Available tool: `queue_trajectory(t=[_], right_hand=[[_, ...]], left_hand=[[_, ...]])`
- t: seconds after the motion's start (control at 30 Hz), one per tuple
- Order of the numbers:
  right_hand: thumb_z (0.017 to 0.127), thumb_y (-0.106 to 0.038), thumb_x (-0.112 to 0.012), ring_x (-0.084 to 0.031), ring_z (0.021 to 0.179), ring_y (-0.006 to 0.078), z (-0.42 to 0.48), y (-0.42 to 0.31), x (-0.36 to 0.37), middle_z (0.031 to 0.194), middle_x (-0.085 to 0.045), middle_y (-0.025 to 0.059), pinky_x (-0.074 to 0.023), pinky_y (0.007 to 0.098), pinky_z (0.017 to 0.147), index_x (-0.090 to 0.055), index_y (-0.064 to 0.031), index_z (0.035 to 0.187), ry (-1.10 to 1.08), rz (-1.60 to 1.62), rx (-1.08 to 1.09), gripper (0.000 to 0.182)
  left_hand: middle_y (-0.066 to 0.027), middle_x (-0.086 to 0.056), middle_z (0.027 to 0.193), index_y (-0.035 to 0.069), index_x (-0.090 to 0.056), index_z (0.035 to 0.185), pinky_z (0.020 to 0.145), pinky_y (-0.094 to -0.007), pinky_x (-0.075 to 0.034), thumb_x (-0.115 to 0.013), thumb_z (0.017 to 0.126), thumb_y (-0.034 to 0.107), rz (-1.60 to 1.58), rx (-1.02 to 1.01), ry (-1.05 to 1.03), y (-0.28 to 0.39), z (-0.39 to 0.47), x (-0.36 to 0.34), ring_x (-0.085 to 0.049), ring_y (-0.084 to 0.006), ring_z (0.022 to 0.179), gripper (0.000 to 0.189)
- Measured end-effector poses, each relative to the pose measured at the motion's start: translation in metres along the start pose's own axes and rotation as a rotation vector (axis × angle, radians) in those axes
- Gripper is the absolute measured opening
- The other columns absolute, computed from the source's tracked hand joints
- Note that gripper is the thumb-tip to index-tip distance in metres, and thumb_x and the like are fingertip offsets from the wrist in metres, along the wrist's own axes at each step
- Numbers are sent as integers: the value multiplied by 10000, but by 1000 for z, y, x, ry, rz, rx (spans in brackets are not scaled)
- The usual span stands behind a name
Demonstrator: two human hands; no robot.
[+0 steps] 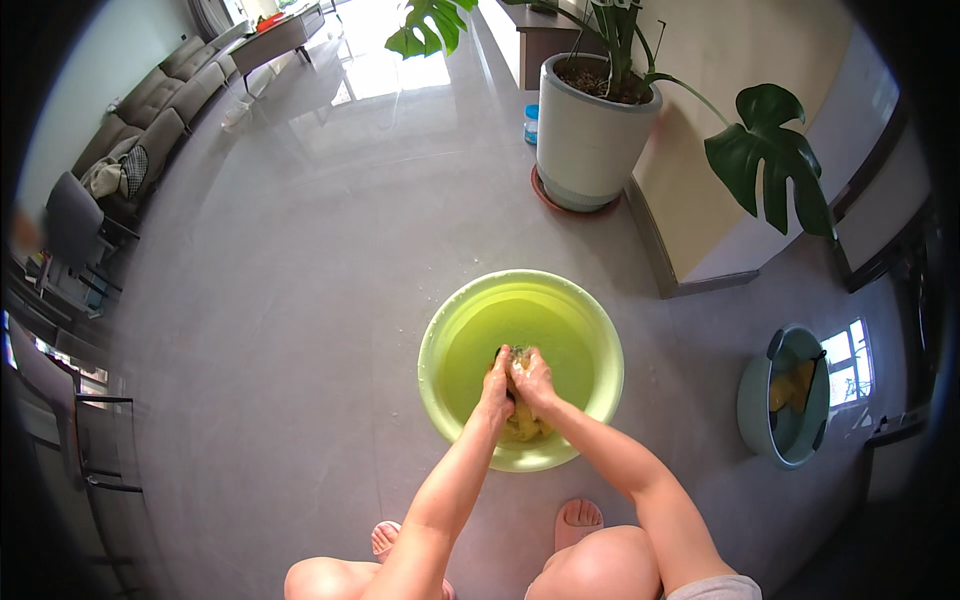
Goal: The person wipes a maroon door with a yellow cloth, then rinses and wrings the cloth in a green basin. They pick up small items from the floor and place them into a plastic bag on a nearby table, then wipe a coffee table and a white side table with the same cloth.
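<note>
A round light-green plastic basin [520, 281] with water in it stands on the floor before my feet. Over its middle my left hand [498, 384] and my right hand [532, 377] are close together, both gripping a wet yellow cloth [526, 426]. Part of the cloth hangs down into the water below my wrists. A dark part of it shows beside my left fingers. Small splashes rise at the fingertips. My palms and most of the gripped cloth are hidden.
A blue-grey tub [754, 409] holding yellow and dark cloth stands on the floor at right. Ahead, a potted monstera in a white planter [592, 142] stands on a red saucer by the wall corner [679, 289]. Water drops dot the floor. Chairs and a sofa line the left side.
</note>
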State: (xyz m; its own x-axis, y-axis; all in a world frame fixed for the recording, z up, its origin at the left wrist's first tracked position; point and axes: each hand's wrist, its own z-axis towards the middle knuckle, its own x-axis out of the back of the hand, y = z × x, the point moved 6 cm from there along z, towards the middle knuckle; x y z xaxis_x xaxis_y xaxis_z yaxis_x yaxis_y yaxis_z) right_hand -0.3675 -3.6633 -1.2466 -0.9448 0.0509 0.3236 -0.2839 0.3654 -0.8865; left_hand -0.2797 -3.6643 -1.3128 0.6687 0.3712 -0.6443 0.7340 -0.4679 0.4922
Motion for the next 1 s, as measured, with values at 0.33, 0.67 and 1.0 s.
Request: queue_trajectory(t=[0.33, 0.67, 1.0], right_hand=[[869, -276, -641, -671, 674, 353, -24, -92, 17, 753, -662, 185, -547, 448, 598, -587, -60, 817, 239, -487, 479, 229], [863, -218, -623, -674, 738, 392, -41, -83, 0, 774, -666, 204, -537, 475, 635, -592, -50, 873, 167, -446, 441, 171], [880, -97, -558, -521, 1229, 349, 18, -14, 17, 1547, -325, 119, -568, 427, 840, -526, -269, 1368, -115, -1105, 680, 519]], left_hand=[[-12, -598, 668, 141, -579, 809, 625, -328, -554, -584, 959, 506, -99, 169, -58, 29, -62, -80, -616, -177, 620, 395], [-30, -666, 959, 125, -619, 1068, 756, -373, -571, -533, 1000, 427, 8, 97, -149, 33, -52, -46, -647, -190, 857, 321], [-236, -534, 1362, -58, -361, 1420, 1105, -354, -385, -828, 679, 241, 1493, -177, -65, 61, -41, -1, -476, -313, 1327, 926]])
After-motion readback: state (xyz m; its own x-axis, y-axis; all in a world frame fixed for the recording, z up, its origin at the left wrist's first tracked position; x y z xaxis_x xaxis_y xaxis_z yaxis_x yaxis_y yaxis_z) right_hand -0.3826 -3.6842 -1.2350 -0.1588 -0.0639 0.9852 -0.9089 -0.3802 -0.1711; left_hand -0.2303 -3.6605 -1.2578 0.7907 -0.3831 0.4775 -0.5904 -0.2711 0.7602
